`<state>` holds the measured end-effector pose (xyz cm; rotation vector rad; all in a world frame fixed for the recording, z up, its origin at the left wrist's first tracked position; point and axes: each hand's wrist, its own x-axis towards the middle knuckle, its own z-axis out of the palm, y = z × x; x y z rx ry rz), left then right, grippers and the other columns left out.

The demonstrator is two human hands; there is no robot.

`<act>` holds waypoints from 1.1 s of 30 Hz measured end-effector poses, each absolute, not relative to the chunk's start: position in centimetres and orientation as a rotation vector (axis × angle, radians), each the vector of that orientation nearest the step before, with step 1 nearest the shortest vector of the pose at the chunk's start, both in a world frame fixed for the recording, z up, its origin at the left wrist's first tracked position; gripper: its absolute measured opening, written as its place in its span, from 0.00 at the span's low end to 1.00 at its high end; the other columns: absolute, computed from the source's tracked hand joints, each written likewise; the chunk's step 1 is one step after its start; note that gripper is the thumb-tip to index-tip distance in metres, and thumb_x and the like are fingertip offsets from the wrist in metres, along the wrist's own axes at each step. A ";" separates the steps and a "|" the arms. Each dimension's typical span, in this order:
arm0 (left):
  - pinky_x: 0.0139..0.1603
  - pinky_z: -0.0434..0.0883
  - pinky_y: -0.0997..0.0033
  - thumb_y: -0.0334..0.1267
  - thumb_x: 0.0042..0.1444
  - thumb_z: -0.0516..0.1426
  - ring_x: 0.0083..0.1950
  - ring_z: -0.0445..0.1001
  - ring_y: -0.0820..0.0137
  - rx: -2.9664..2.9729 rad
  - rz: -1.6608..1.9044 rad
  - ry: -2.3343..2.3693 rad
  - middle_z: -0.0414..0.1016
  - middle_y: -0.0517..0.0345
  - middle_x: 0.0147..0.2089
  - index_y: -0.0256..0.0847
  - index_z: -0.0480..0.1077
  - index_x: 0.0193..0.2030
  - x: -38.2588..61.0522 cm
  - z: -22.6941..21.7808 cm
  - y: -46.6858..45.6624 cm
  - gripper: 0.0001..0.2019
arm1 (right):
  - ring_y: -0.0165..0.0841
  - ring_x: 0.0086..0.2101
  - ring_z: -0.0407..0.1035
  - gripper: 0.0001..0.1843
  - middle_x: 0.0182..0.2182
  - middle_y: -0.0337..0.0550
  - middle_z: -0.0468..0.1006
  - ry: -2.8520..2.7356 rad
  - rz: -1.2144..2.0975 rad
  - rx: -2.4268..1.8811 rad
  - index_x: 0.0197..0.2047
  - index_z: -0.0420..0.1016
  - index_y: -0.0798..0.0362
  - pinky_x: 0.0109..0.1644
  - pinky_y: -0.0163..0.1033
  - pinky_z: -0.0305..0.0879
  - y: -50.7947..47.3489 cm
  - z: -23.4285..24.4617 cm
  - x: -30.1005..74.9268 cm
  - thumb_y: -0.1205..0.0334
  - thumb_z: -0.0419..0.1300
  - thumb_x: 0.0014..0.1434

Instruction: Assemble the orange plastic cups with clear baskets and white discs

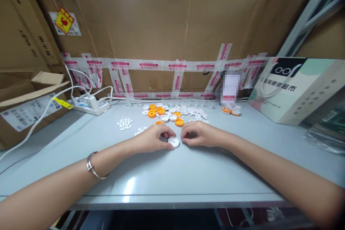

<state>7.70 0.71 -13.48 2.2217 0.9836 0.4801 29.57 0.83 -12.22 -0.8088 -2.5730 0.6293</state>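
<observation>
- Left hand: fingers pinching white cap, flat on table, front centre
- Right hand: fingers curled just beside cap; holding anything, cannot tell
- Step, judged: cap steadied; next calls for fine pinch

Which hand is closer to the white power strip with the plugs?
Left. The left hand touches the white cap, with the power strip back and off to its left. The right hand lies on the cap's other side, farther away.

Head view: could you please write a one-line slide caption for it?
Left hand touches a white cap on a grey table, right hand beside it, orange caps behind.
</observation>
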 end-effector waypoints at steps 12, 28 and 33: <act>0.36 0.65 0.75 0.40 0.46 0.60 0.38 0.68 0.70 2.266 0.480 0.913 0.72 0.58 0.36 0.38 0.71 0.38 7.8 -13.4 0.7 0.12 | 0.30 0.33 0.67 0.05 0.31 0.43 0.75 -2.389 0.512 -0.576 0.34 0.74 0.53 0.41 0.38 0.63 0.7 -14.6 28.0 0.63 0.58 0.57; 0.39 0.64 0.74 0.40 0.46 0.61 0.40 0.68 0.69 2.218 0.477 0.943 0.72 0.57 0.39 0.39 0.71 0.42 7.7 -13.5 0.8 0.16 | 0.26 0.26 0.57 0.11 0.25 0.37 0.63 -2.140 0.916 -1.057 0.32 0.78 0.54 0.29 0.33 0.54 1.6 -14.1 28.5 0.56 0.64 0.48; 0.38 0.64 0.73 0.41 0.45 0.61 0.40 0.68 0.70 2.193 0.479 0.928 0.73 0.57 0.39 0.38 0.71 0.41 7.9 -13.4 0.9 0.16 | 0.26 0.25 0.53 0.12 0.24 0.35 0.58 -2.187 0.954 -1.115 0.34 0.79 0.52 0.28 0.33 0.50 1.5 -14.1 28.3 0.55 0.64 0.47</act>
